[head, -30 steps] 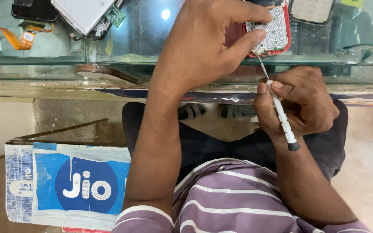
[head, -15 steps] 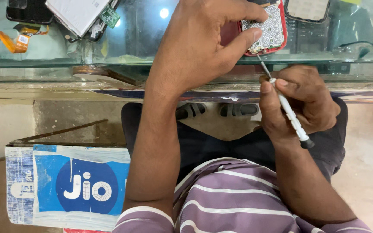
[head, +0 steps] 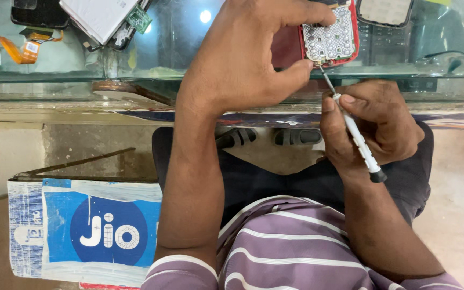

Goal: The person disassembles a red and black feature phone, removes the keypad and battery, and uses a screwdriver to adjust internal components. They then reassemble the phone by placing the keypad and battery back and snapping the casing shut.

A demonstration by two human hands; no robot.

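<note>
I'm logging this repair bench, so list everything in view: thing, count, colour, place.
Opened red phone with exposed keypad board: 1, red and silver, glass counter top right.
White-handled precision screwdriver: 1, white, tip at the phone's lower edge.
Orange flex cable: 1, orange, top left.
White flat panel: 1, white, top left.
Blue and white printed box: 1, floor, lower left.
Black sandals: 2, under the counter.
Left hand: holds the phone.
Right hand: grips the screwdriver.
</note>
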